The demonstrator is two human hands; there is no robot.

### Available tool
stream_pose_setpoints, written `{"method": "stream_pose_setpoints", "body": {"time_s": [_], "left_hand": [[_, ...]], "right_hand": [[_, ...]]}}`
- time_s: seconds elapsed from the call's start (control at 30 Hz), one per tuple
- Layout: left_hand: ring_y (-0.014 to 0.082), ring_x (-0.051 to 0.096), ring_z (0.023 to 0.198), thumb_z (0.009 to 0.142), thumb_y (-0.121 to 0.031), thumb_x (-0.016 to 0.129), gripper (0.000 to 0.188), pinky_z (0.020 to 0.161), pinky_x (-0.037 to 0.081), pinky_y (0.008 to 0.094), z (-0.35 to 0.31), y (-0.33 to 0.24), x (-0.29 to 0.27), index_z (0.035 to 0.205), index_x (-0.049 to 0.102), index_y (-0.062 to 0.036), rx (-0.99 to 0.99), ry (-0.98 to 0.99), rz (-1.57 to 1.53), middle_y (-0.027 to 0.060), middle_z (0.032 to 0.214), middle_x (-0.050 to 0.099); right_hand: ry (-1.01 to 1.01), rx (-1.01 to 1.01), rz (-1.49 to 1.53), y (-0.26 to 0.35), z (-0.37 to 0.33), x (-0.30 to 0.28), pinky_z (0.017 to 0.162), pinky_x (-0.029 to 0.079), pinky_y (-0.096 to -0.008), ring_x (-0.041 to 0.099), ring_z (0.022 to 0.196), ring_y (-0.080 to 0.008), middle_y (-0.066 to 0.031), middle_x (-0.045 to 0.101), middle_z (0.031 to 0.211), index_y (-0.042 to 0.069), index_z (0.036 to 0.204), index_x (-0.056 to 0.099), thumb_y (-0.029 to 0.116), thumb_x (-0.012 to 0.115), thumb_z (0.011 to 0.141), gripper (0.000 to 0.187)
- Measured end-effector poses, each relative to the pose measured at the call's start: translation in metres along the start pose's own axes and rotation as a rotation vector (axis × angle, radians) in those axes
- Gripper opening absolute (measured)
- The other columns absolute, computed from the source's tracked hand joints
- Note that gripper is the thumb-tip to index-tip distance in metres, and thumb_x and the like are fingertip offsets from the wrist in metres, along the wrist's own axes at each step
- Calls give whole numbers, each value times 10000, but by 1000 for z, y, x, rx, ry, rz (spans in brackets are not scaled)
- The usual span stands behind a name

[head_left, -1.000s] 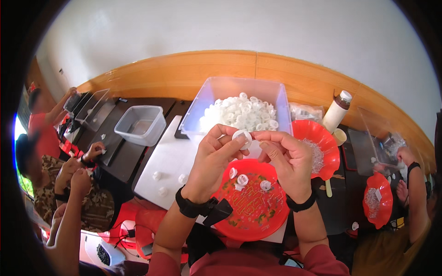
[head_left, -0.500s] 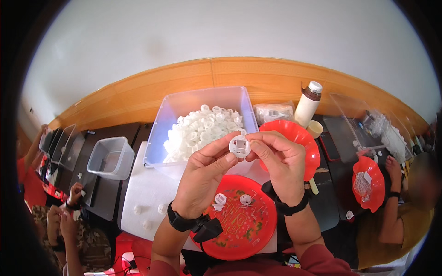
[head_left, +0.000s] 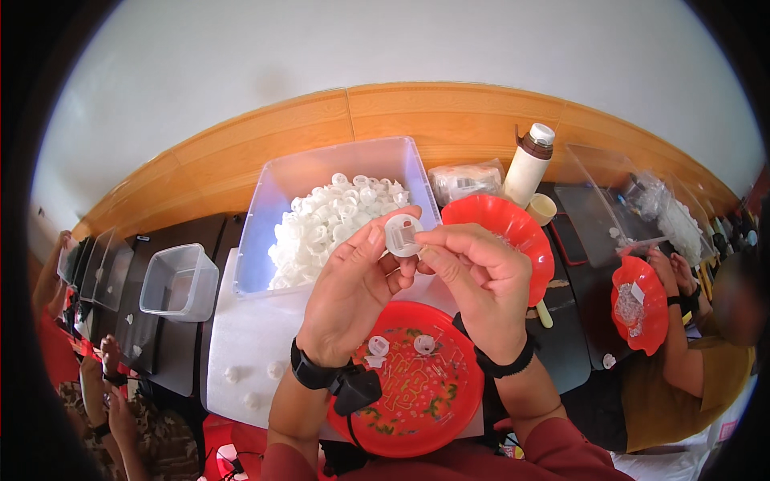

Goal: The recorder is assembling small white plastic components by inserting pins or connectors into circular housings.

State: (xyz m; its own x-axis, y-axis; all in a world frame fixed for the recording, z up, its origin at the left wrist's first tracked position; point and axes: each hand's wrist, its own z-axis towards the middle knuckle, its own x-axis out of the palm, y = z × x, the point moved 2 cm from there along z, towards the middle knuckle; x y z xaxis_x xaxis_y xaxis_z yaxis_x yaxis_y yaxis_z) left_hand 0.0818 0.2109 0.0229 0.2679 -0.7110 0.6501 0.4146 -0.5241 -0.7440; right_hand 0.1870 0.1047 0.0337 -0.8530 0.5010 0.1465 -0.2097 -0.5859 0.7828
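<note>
One co-worker's camouflage cloth bunches at the far left, below dark, flat tabletops. On these sits a see-through plastic tub with rounded corners and thin, smooth walls. Next comes a white board, flat and slightly grainy, with three small white knobs on it. Behind stands a large, cloudy plastic bin, its straight sides tinted bluish, heaped with glossy white ring-shaped pieces. In front of that bin, my left hand grips a round white plastic disc by its rim between thumb and fingers, its face turned up toward me and cut with small angular openings. The disc is held above a shiny red round tray, printed with flowers and gold shapes, where two white caps lie apart. My right hand meets the disc's right edge, thumb and forefinger pinching a small see-through piece against its face, too fine to make out fully. Beyond are a crinkly plastic-wrapped packet, a wavy-edged red bowl, a smooth cream flask with a brown collar and a cream cup. Farthest right, a second wavy red bowl holds glassy clear bits, near a co-worker's hands.
</note>
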Motion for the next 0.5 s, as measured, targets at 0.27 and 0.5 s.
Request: {"method": "stream_pose_setpoints", "body": {"time_s": [0.27,0.5], "left_hand": [[114,515,745,980,-252,500,374,686,455,238,0,-3,-10,1277,471,-26,14,53,-69,25,971,580],[114,510,741,969,-251,520,383,661,439,237,2,-2,-10,1271,451,-25,-1,94,-131,32,958,575]], "right_hand": [[2,-14,-138,-2,-2,3,707,493,-246,619,818,-126,-87,650,908,-22,974,676,-14,655,843,133],[-15,-118,-212,3,3,-5,696,485,-240,606,811,-122,-78,639,935,-10,969,681,-9,660,835,136]]}}
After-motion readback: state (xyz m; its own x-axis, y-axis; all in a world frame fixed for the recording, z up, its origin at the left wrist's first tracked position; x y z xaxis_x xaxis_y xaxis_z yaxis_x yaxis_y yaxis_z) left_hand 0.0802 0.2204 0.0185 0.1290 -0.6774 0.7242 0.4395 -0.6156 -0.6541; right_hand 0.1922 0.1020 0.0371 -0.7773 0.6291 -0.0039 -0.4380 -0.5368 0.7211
